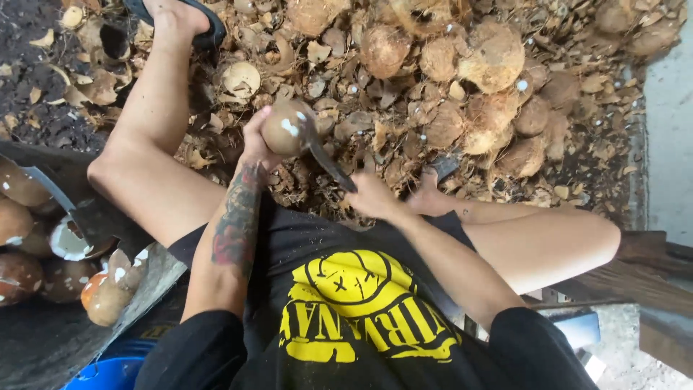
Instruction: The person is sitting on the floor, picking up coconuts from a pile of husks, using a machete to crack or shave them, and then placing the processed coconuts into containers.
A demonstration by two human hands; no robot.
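The ground [43,43] in front of me is dark soil, and most of it lies under a broad heap of husked coconuts [491,79] and torn brown shell scraps [361,123] that runs from my knees up to the top edge of view. To my left a dark basin [43,339] holds several peeled coconuts [18,278], some chipped to white, with a broken half shell [68,242] among them, and a blue tub [108,375] shows just below it. My bare legs are spread to either side of the heap, my left foot in a dark sandal [209,32] near the top. Between my knees I hold up a round brown coconut [287,128], flecked white where the skin is cut; my left hand [254,144] is wrapped around its near side, fingers closed on it. My right hand [372,196] sits lower and to the right, well apart from the left, clamped on the handle of a dark knife [328,165] whose blade slants up and touches the coconut's lower right side.
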